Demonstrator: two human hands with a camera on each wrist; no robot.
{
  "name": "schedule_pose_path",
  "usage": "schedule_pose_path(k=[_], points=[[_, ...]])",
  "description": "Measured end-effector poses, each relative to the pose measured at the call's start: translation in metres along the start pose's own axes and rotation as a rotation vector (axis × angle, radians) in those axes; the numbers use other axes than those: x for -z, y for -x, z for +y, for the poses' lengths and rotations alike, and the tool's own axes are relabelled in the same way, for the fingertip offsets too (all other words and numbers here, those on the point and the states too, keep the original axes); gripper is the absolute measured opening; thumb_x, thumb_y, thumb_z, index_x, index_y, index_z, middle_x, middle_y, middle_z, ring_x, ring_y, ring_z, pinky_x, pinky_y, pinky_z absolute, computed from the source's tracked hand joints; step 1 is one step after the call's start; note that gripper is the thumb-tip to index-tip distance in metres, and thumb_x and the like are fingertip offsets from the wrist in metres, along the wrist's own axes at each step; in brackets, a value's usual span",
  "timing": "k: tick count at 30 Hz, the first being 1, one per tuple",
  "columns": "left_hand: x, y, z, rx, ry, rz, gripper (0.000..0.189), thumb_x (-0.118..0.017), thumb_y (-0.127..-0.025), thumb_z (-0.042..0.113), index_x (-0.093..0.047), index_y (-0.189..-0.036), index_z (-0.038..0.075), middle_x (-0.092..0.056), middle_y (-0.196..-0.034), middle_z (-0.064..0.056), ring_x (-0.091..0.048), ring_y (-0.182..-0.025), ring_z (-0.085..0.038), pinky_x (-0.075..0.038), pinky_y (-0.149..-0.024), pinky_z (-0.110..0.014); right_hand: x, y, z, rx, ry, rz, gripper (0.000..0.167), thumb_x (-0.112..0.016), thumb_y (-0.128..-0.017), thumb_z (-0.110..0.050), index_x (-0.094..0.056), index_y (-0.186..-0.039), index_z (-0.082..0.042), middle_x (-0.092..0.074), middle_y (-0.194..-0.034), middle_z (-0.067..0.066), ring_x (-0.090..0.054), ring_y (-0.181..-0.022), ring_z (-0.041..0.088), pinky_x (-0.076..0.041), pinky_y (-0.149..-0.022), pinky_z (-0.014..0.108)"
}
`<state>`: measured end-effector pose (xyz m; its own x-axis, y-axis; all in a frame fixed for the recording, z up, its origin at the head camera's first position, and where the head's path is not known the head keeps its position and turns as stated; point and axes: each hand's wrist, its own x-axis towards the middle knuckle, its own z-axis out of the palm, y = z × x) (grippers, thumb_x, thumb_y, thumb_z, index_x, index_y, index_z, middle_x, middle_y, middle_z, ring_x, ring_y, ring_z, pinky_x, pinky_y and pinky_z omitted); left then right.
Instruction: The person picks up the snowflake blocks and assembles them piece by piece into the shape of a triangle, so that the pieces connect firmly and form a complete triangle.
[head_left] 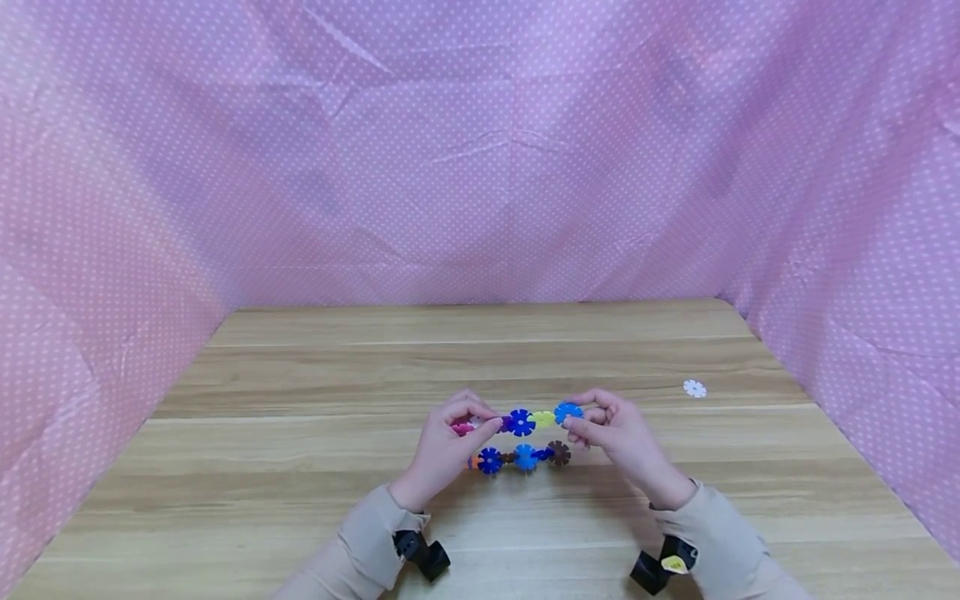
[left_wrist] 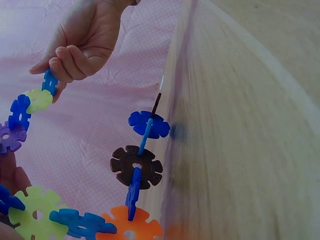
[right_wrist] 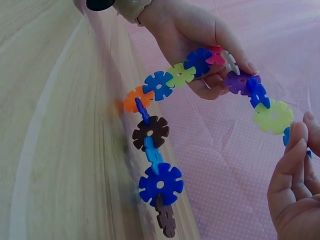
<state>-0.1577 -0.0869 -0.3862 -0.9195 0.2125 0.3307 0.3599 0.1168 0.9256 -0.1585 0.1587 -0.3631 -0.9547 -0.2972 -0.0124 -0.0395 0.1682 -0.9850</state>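
Note:
Both hands hold a chain of notched plastic snowflake discs, linked edge to edge. My left hand (head_left: 447, 442) grips it near a purple disc (right_wrist: 242, 83), with pink and white discs partly behind the fingers. My right hand (head_left: 626, 437) pinches the light blue disc (head_left: 568, 413) at one end, beside a yellow-green disc (right_wrist: 273, 116). From the left hand the other stretch bends back through an orange disc (right_wrist: 138, 99), then a brown disc (left_wrist: 136, 166) and a dark blue disc (right_wrist: 161, 184). It finishes in a brown end disc (head_left: 558, 452), nearer my body.
A single white snowflake disc (head_left: 695, 389) lies on the wooden table (head_left: 360, 358), to the right and beyond the right hand. Pink dotted cloth (head_left: 480, 183) hangs around the table's back and sides. Each wrist wears a small black camera (head_left: 423, 554).

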Motion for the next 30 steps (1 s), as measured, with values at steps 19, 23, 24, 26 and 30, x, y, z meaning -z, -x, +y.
schedule_pose_path(k=[19,23,24,26,30], points=[[-0.003,0.000,-0.004,-0.061,0.002,0.016,0.007,-0.070,-0.085,0.009,-0.071,-0.084,0.002,-0.060,-0.084,-0.008,-0.053,-0.073,-0.006,-0.046,-0.059,-0.018,-0.005,0.001,-0.001,-0.023,0.028,-0.016,0.038,-0.063,-0.088,-0.004,-0.050,-0.118,0.015,-0.069,-0.080,0.013,-0.064,-0.065,0.011,-0.058,-0.066,0.031],[-0.003,0.000,-0.004,-0.083,-0.002,0.013,0.006,-0.070,-0.085,0.008,-0.072,-0.083,0.002,-0.059,-0.081,-0.009,-0.052,-0.071,-0.006,-0.046,-0.057,-0.019,-0.007,0.000,-0.001,-0.021,0.038,-0.002,0.035,-0.064,-0.088,-0.002,-0.052,-0.116,0.015,-0.069,-0.079,0.016,-0.064,-0.063,0.012,-0.058,-0.065,0.032],[-0.003,0.000,-0.004,-0.092,-0.002,0.011,0.006,-0.070,-0.085,0.008,-0.071,-0.082,0.002,-0.059,-0.081,-0.009,-0.052,-0.070,-0.005,-0.046,-0.056,-0.019,-0.007,0.000,-0.001,-0.021,0.031,0.003,0.034,-0.063,-0.087,-0.001,-0.052,-0.115,0.015,-0.069,-0.079,0.016,-0.065,-0.063,0.012,-0.058,-0.065,0.032],[-0.002,0.000,-0.005,-0.095,-0.001,0.006,0.007,-0.070,-0.085,0.008,-0.071,-0.082,0.002,-0.058,-0.080,-0.009,-0.051,-0.069,-0.005,-0.046,-0.055,-0.019,-0.008,0.000,-0.001,-0.028,0.024,0.014,0.033,-0.064,-0.087,0.000,-0.053,-0.114,0.015,-0.070,-0.079,0.015,-0.065,-0.062,0.012,-0.058,-0.064,0.032],[-0.001,0.000,-0.006,-0.089,0.000,0.008,0.007,-0.070,-0.085,0.007,-0.071,-0.080,0.001,-0.057,-0.078,-0.009,-0.051,-0.068,-0.005,-0.046,-0.053,-0.019,-0.010,-0.001,-0.002,-0.036,0.054,0.021,0.031,-0.065,-0.085,0.000,-0.055,-0.112,0.013,-0.069,-0.080,0.020,-0.063,-0.060,0.012,-0.058,-0.062,0.032]])
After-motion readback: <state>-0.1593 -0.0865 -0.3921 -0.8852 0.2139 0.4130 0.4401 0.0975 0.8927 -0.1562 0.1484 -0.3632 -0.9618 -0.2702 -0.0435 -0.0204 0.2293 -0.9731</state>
